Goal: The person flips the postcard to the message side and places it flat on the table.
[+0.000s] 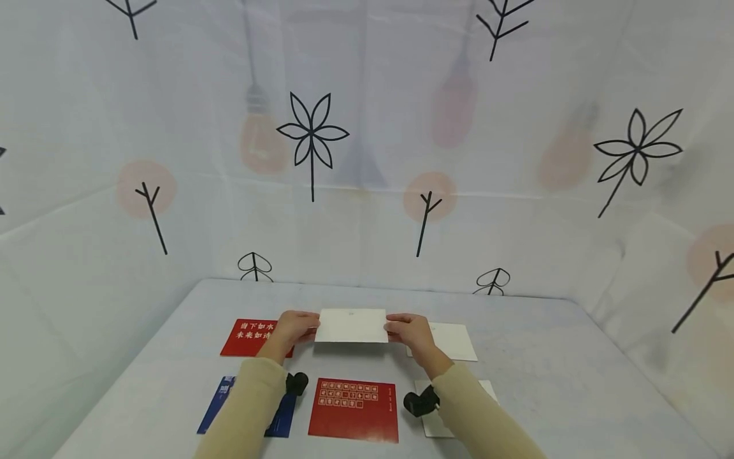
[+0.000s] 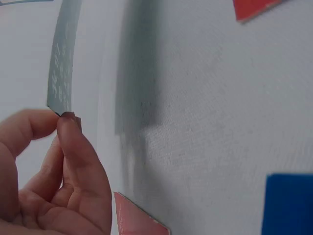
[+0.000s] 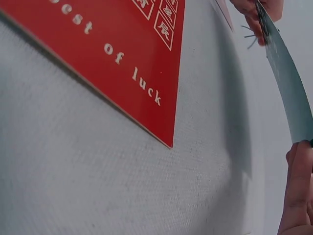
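Observation:
A white card (image 1: pixel 351 326) is held up over the far middle of the table, its pale face toward the head camera. My left hand (image 1: pixel 295 329) pinches its left edge between thumb and fingers. At the opposite edge my right hand (image 1: pixel 413 334) pinches it in the same way. Seen from the left wrist, the card's underside (image 2: pixel 63 63) is grey-green with light writing, and its corner sits between thumb and fingertip. In the right wrist view the card (image 3: pixel 286 76) looks slightly bowed between the two hands, and a shadow falls on the tabletop below.
Around it lie a red card (image 1: pixel 246 344) with white characters, a blue card (image 1: pixel 283 417) partly under the left sleeve, and a red card (image 1: pixel 352 421) reading "Best of luck". Two white cards (image 1: pixel 455 342) (image 1: pixel 438 426) are on the right. A patterned white curtain (image 1: pixel 367 242) stands behind.

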`<state>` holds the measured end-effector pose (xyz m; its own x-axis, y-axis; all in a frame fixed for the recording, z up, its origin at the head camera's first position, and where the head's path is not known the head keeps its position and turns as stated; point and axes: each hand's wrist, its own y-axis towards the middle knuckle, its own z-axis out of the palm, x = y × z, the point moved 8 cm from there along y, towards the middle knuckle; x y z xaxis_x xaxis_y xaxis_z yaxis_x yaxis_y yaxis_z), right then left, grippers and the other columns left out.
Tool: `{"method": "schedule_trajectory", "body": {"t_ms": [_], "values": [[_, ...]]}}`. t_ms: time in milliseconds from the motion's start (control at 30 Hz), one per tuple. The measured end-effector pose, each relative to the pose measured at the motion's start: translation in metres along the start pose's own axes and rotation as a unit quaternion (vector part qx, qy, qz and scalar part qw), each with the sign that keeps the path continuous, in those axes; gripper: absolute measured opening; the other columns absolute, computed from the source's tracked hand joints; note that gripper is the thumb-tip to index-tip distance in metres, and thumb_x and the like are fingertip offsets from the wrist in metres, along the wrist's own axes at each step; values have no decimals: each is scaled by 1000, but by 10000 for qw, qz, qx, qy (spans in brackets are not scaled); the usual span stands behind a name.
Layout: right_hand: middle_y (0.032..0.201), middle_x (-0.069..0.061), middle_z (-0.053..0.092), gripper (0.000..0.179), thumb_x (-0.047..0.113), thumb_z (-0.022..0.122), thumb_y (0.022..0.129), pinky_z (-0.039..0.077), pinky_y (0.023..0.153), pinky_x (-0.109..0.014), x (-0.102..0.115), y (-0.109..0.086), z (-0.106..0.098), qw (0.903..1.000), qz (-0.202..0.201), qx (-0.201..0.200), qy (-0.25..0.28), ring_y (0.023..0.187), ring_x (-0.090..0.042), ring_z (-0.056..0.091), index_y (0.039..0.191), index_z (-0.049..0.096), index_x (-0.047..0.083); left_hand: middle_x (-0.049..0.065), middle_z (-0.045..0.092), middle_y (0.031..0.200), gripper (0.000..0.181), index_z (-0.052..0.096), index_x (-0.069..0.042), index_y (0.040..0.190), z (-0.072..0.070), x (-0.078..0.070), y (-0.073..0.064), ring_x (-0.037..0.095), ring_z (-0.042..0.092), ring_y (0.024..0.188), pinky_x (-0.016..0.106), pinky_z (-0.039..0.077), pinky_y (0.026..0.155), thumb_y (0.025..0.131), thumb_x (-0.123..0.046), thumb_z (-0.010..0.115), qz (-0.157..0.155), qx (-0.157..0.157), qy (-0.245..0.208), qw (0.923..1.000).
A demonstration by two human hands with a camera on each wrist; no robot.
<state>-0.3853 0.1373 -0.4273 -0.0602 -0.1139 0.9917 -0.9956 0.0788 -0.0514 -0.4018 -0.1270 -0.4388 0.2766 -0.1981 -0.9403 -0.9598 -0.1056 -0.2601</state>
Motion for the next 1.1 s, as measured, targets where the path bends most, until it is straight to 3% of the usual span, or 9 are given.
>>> {"method": "schedule_trajectory", "body": {"t_ms": [433,633,900,1100], "values": [[87,-13,65,27,2,68,81,55,61,-30,-5,-2,3,9984,7,-154,-540,64,-16,63,106,65,-8,15,62,102,29,64,2,111,0,0,-1,21,61,82,31,54,72,84,-7,67,332,-63,436,9985],[80,-11,64,27,4,70,80,55,57,-29,-12,1,6,9948,68,-228,-989,59,-15,62,104,65,-7,14,63,95,26,64,3,108,2,-2,-4,20,60,75,29,54,65,83,-4,66,455,-134,622,9969],[73,-8,63,23,2,70,78,54,54,-28,-16,6,8,9912,-24,-245,-1301,58,-13,60,99,66,-6,10,62,82,23,64,2,103,5,3,-2,16,58,67,25,52,56,81,-3,68,289,-259,1029,9939],[70,-8,63,21,0,71,77,54,53,-28,-17,7,11,9860,-27,-161,-1659,55,-12,60,95,66,-7,11,61,82,20,65,1,99,8,7,2,15,57,62,23,51,53,79,-1,69,259,-335,1375,9896]]}}
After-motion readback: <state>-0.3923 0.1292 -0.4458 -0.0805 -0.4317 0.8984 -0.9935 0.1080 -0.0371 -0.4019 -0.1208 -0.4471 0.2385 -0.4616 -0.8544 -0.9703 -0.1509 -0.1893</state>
